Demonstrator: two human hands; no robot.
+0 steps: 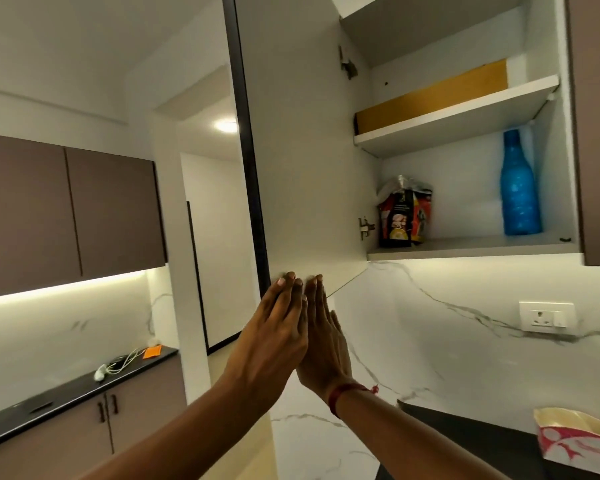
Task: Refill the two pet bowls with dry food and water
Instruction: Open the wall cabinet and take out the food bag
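An upper cabinet stands open, its white door (305, 150) swung out to the left. On the lower shelf (471, 249) stand a crumpled red and black dry food bag (404, 213) and, right of it, a tall blue water bottle (520, 188). My left hand (274, 330) and my right hand (323, 341) are raised side by side, fingers straight, with the fingertips touching the door's bottom edge near its free corner. Neither hand holds anything. Both are well left of and below the bag. No pet bowl is in view.
A flat yellow box (430, 95) lies on the upper shelf. A red and white paper bag (575, 441) sits on the dark counter at the lower right, under a wall socket (546, 317). On the far-left counter (66, 393) lie white cables (118, 367) and an orange item (152, 351).
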